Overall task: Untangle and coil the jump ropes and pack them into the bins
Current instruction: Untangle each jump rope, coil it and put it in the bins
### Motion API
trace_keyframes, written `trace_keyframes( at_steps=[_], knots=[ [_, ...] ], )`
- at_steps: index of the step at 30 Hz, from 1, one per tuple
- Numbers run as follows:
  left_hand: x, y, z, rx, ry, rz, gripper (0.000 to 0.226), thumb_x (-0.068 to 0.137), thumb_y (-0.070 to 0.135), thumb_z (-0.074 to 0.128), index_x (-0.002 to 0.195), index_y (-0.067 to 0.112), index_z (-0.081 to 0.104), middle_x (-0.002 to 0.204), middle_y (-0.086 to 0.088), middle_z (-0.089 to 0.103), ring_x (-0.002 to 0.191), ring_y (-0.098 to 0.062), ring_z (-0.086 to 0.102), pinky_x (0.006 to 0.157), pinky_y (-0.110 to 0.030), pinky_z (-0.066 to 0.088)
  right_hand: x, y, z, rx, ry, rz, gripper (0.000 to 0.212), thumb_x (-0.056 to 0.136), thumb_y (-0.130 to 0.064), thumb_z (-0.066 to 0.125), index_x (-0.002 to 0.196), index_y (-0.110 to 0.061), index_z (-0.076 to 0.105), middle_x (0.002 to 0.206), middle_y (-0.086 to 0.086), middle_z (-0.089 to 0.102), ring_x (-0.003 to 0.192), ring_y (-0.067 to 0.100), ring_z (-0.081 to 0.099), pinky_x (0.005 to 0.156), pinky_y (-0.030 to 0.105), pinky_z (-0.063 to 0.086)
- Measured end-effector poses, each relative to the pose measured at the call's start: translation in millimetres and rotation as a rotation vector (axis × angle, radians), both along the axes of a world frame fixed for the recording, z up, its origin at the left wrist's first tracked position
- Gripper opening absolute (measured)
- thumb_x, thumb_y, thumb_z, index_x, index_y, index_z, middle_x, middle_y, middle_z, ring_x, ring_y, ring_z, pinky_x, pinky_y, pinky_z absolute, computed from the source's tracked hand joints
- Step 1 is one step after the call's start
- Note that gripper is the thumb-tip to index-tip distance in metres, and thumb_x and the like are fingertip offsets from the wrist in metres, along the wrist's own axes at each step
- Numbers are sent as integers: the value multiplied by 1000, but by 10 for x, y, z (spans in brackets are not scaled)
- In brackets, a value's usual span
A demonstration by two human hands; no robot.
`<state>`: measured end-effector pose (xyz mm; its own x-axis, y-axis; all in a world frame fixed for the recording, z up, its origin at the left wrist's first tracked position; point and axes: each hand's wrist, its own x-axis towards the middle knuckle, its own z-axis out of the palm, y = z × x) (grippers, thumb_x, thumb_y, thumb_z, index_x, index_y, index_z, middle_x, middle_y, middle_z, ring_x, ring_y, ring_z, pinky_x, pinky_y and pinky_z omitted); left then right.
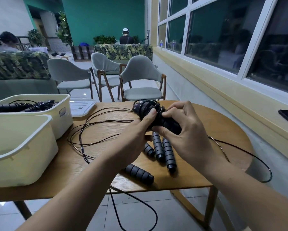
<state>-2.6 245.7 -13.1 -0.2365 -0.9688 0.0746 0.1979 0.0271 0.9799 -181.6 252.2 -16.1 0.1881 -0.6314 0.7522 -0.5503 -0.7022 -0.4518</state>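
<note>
Dark windows [223, 39] and grey chairs [140, 80] are seen behind a wooden table [226, 127] with a rounded end. Two cream bins are set at its left side: the near bin [23, 164] appears to hold nothing, while the far bin [64, 125] is already packed with coiled ropes [31, 105]; a lid [81, 105] lies just beyond it. Above the middle of the table a bundle [146, 110] of black handles wound with cord is held by both hands. The left hand [136, 130] is wrapped round it from below with the thumb pressed on top, and the right hand [186, 129] is curled round its near end, fingertips bent onto the wraps. This coil is judged to be nearly finished but not yet binned. Four loose handles [158, 147] lie on the table under and in front of the hands, one partly hidden by the left hand. Thin cords [96, 125] are spread in crossed loops towards the bins, with more hanging off the near and right edges. By this count about two ropes are thought to remain untangled, and the near bin is still to be filled.
</note>
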Motion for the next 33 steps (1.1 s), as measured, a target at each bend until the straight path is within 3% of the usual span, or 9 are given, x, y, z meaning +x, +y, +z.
trace_keyframes(
  at_steps=[4, 7, 10, 14, 17, 23, 26, 31, 33],
  knots=[
    [41, -19, -26, -21, 56, 8, 43, 104, 40, 56, 131, 8, 67, 114, -1, 78, 96, -5, 71, 76, -20, 53, 53, 8, -66, -52, 45, -64, 36, 93, -39, 81, 118, -16, 70, 130, 2, 52, 108, 16, 62, 84, 36, 64],
    [119, -67, -73, -60, 98, 50, 45, 103, 37, 61, 136, 6, 65, 130, -13, 74, 123, -21, 69, 98, -32, 54, 75, 2, -127, -60, 100, -47, 36, 97, -35, 78, 126, -17, 68, 137, 3, 50, 113, 17, 62, 86, 37, 65],
    [198, -77, -65, -73, 152, 120, 51, 101, 42, 68, 133, 2, 67, 134, -20, 70, 133, -30, 62, 116, -45, 45, 125, 25, -156, -23, 100, 17, 45, 99, -33, 77, 139, -17, 65, 146, 3, 46, 122, 16, 59, 95, 36, 62],
    [276, -16, 84, -76, 189, 221, 43, 104, 34, 62, 126, -3, 69, 125, -18, 75, 122, -26, 71, 102, -32, 55, 282, 71, -52, -46, 67, 72, 48, 101, -28, 75, 145, -14, 62, 150, 3, 47, 135, 13, 55, 108, 30, 55],
    [425, 56, 246, -40, 186, 289, 30, 104, 27, 64, 116, 1, 73, 108, -10, 80, 101, -14, 76, 82, -21, 59, 528, 90, 28, -52, 48, 50, 48, 100, -30, 75, 143, -15, 61, 148, 2, 48, 128, 13, 58, 100, 34, 59],
    [1138, 178, 536, -54, 64, 424, 47, 84, 35, 83, 118, 4, 74, 114, -15, 79, 114, -27, 75, 108, -42, 53, 1302, 44, 140, -112, 181, 87, 50, 95, -32, 79, 138, -16, 61, 146, 8, 47, 123, 28, 61, 88, 42, 64],
    [1648, 248, 641, -78, -5, 494, 46, 84, 36, 84, 116, 4, 77, 114, -19, 79, 114, -33, 75, 110, -49, 53, 1736, -21, 277, -99, 192, 180, 46, 97, -36, 75, 137, -18, 59, 142, 5, 47, 116, 24, 62, 87, 35, 60],
    [2428, 325, 740, -77, -133, 586, 49, 79, 36, 83, 114, 2, 77, 113, -16, 80, 111, -30, 76, 111, -48, 53, 2340, -146, 360, -15, 218, 313, 47, 102, -41, 66, 143, -23, 52, 136, -4, 48, 112, 15, 58, 85, 21, 45],
    [2724, 334, 776, -67, -191, 607, 53, 79, 37, 82, 118, 3, 75, 115, -14, 79, 114, -28, 75, 112, -47, 52, 2539, -229, 350, 44, 222, 339, 48, 104, -44, 63, 145, -24, 50, 135, -6, 51, 115, 12, 56, 87, 23, 42]
  ],
)
